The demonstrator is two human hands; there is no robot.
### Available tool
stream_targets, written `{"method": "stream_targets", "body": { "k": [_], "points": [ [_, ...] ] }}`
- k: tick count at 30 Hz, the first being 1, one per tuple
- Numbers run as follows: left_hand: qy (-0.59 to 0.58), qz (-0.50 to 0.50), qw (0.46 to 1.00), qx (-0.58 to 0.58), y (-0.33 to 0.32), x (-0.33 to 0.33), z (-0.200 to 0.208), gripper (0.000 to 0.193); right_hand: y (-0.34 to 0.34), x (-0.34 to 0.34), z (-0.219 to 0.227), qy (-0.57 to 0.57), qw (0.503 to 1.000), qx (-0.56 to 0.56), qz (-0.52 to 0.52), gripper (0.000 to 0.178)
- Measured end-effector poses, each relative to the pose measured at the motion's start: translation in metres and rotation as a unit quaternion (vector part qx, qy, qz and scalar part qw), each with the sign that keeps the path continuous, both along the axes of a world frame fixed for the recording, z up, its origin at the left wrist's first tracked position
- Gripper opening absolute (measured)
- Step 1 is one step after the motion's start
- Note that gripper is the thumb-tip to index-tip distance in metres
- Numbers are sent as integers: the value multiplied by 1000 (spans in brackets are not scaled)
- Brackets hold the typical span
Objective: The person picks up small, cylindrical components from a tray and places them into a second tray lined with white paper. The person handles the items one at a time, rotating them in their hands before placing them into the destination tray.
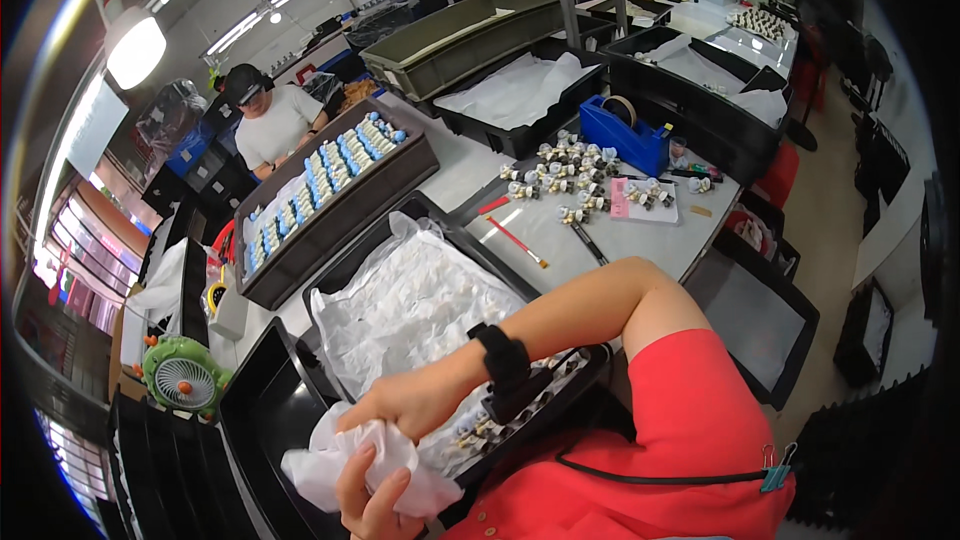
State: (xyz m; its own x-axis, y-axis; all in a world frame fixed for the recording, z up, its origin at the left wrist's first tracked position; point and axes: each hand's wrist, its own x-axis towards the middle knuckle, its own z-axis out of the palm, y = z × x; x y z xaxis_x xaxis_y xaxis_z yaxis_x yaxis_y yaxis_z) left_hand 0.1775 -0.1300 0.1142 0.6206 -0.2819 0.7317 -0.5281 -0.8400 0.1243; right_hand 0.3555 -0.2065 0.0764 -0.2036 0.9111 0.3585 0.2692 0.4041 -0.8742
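Red short-sleeved cloth shirt nearest; crumpled thin white paper at near-left corner of black rectangular plastic tray, between left hand, grasping its near side, and right hand, above, fingertips hidden, grip cannot be told

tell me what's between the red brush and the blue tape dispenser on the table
A cluster of small pale pieces sits between the red brush and the blue tape dispenser, as the head view shows.
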Motion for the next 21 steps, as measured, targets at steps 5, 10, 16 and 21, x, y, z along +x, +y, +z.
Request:
{"method": "stream_targets", "body": {
  "k": [5,10,16,21],
  "points": [
    [-19,69,997,-1,-5,19,-10,46,-87,124,49,65,941,53,-327,22],
    [51,167,984,-27,-9,33,-28,33,-254,299,45,-206,426,270,-839,36],
    [103,246,963,-37,-9,29,-52,31,-397,369,-31,-348,386,-92,-849,33],
    [194,298,933,-64,-8,21,-66,30,-430,398,-57,-139,428,-450,-771,42]
  ]
}}
